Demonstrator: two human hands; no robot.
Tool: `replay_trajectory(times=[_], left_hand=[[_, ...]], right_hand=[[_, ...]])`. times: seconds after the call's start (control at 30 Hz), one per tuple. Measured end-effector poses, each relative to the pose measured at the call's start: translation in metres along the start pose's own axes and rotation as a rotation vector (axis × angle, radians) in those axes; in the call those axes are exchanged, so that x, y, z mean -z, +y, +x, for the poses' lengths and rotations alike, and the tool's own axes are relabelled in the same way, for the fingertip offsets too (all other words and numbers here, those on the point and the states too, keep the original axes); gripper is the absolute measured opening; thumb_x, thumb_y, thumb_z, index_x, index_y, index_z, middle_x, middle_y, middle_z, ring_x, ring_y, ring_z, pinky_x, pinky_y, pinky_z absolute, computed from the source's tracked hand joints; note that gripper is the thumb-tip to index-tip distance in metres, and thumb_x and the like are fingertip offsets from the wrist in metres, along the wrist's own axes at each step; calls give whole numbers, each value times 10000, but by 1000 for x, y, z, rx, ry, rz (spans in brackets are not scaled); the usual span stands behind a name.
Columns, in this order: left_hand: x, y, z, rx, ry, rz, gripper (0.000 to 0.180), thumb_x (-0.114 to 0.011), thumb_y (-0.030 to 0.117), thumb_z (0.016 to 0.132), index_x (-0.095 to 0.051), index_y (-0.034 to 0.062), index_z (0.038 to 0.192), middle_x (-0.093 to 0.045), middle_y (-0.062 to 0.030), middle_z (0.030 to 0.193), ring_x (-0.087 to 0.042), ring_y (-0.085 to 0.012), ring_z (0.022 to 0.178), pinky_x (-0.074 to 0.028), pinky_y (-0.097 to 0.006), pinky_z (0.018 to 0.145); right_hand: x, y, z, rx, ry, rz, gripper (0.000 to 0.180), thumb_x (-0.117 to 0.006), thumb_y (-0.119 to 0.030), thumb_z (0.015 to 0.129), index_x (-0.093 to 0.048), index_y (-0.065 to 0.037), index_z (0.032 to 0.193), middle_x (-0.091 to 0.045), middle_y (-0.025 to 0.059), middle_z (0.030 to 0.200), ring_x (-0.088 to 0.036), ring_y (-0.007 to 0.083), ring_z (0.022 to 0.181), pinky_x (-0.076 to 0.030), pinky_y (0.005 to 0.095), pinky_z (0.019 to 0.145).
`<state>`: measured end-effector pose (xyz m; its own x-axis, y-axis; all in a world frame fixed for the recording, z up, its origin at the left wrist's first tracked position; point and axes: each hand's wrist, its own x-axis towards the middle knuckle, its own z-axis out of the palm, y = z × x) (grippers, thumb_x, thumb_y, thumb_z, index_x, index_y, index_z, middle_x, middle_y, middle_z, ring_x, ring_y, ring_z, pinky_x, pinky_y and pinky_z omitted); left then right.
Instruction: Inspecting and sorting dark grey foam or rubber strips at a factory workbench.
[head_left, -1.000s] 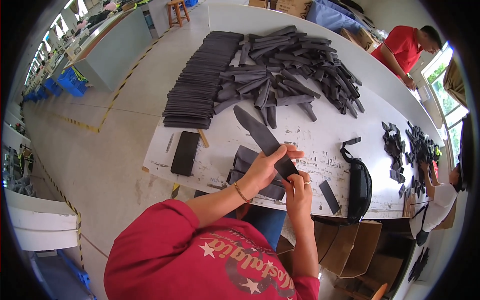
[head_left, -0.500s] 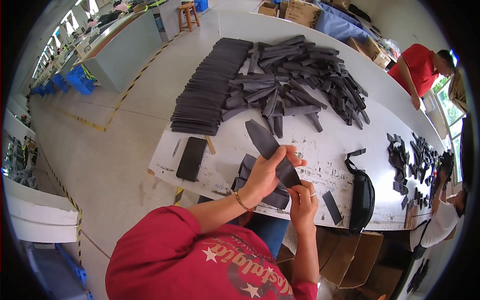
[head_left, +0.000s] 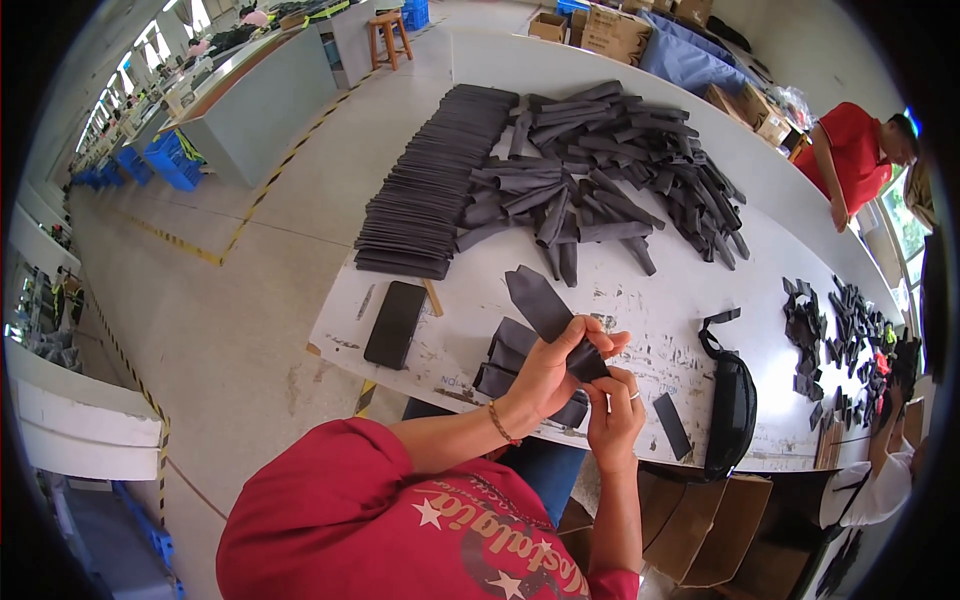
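A dark grey fabric strip [head_left: 541, 303] with a tapered far end is held up over the near edge of the table. My left hand [head_left: 560, 372] is closed around its middle, thumb on top. With thumb and fingers pinched together, my right hand [head_left: 615, 418] grips the strip's near end; a ring is on one finger. Beneath my left hand lie more folded dark fabric pieces [head_left: 507, 352], partly covered by the hand. A small dark flat piece [head_left: 672, 426] rests on the table to the right of my right hand.
The white table [head_left: 480, 295] carries a neat row of dark strips [head_left: 430, 190], a loose heap of strips [head_left: 600, 170], a black phone [head_left: 395, 325] and a black mesh pouch [head_left: 730, 415]. Cardboard boxes [head_left: 700, 520] stand below. Two other people are at the right.
The view has shifted slightly. The strip has moved nearer to me between my hands, with less of it showing past the left thumb. Both hands keep hold of it.
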<state>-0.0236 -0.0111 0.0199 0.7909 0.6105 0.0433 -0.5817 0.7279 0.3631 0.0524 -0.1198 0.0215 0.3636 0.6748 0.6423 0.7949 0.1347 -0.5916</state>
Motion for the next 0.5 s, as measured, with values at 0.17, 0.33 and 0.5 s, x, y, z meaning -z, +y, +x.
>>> replay_trajectory(times=[0.17, 0.33, 0.5], left_hand=[[2, -1, -2, -5, 3, 6, 252, -500, 286, 1011, -581, 47, 1013, -648, -55, 919, -591, -285, 1162, -440, -392, 1021], [2, 1, 1, 70, 46, -12, 268, -515, 308, 1003, -587, 51, 1029, -652, -53, 941, -593, -277, 1151, -459, -374, 965], [11, 26, 12, -17, 298, 248, 229, -558, 274, 985, -603, 60, 1052, -660, -33, 940, -624, -183, 1011, -486, -367, 915]], right_hand=[[-2, -2, 5, -8, -11, -18, 181, -710, 64, 770, -588, -16, 878, -607, 143, 899, -602, 296, 671, -477, 357, 563], [-9, 4, 2, -1, -8, -20, 190, -716, 52, 772, -583, -17, 888, -604, 145, 897, -609, 312, 691, -482, 375, 574], [-8, 5, -3, 7, -2, -129, 181, -721, 35, 779, -588, -28, 885, -610, 149, 914, -605, 332, 750, -491, 384, 635]])
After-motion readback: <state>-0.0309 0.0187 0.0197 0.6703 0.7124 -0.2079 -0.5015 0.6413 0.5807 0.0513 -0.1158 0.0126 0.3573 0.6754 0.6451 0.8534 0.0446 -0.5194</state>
